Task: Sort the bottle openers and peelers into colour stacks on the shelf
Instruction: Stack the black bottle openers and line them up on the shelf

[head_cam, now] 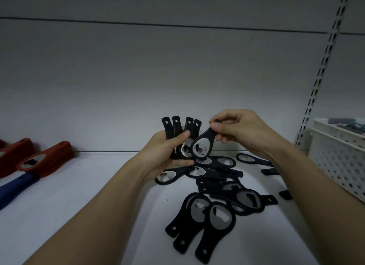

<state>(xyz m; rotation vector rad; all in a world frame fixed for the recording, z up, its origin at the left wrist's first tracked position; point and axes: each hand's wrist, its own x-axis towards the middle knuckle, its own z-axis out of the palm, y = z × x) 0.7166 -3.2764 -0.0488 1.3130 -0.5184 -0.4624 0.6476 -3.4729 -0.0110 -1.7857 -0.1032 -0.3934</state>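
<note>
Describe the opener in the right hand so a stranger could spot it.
Start at the white basket on the right, then go left to the right hand. It pinches one black opener by its handle end, head down, apart from the bunch gripped in the left hand.

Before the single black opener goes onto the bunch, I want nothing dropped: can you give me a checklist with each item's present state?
1. Left hand grips the bunch of black openers, handles up: ok.
2. Right hand pinches the single black opener by its handle end: ok.
3. Single opener faces the same way as the bunch, head down: ok.
4. Handles in the bunch lined up: not ok, they fan apart.
5. Colour match, no red openers mixed in: ok, those lie far left on the shelf.
6. Loose black openers all gathered: not ok, many lie on the shelf.
</note>
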